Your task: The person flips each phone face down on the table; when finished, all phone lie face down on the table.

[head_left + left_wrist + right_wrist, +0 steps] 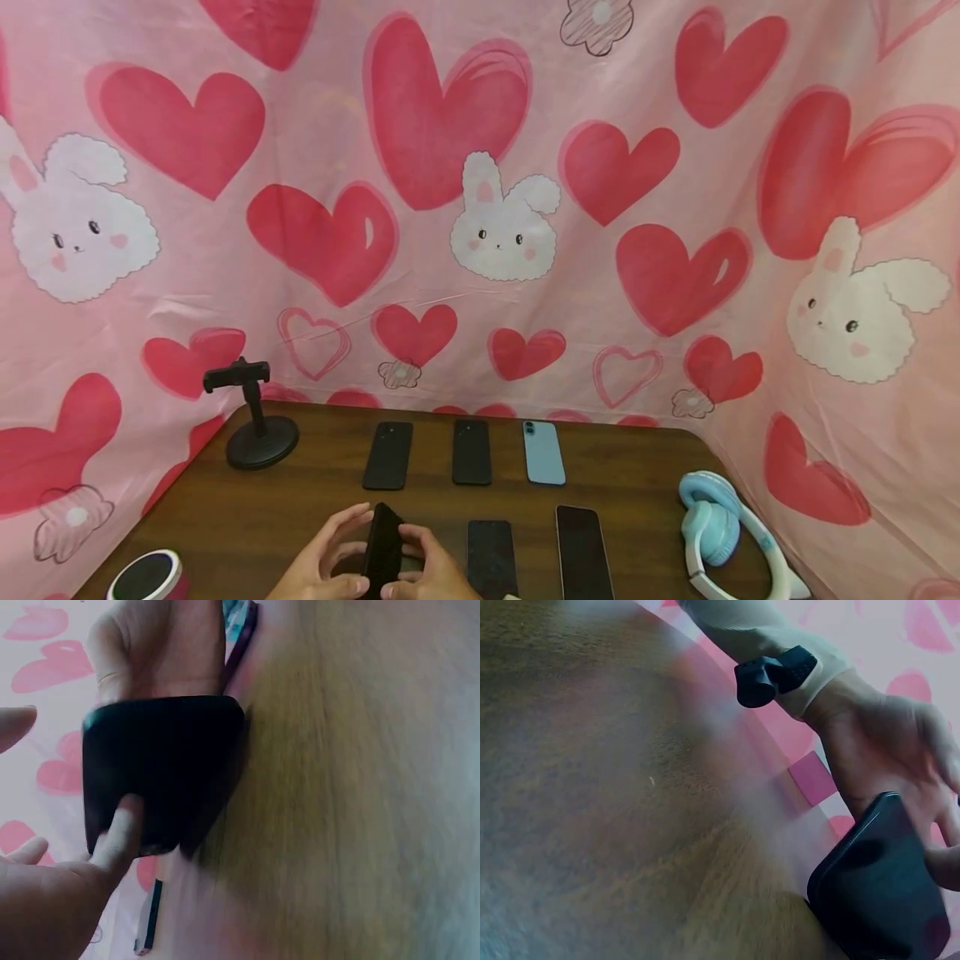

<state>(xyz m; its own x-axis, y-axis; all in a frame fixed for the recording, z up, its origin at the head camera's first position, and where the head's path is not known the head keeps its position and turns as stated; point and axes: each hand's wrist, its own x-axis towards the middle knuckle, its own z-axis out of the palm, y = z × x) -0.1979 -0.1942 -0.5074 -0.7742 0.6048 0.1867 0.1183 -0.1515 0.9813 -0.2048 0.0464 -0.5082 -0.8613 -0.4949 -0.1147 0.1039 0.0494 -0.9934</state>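
Note:
A black smartphone (384,550) stands tilted on edge between both hands at the table's near side. My left hand (330,554) holds its left side, with the thumb low and the fingers curved; in the left wrist view one fingertip touches the dark face of the phone (161,761). From the other side my right hand (433,567) grips the phone with thumb and fingers. In the right wrist view the phone (881,885) leans in front of the left palm (892,750), and the right hand is mostly out of frame.
Two black phones (388,455) and a light blue phone (543,452) lie at the back. Two dark phones (491,557) lie right of the hands. A black phone stand (258,437) is back left, a round white-rimmed device (146,577) front left, and blue headphones (712,529) lie right.

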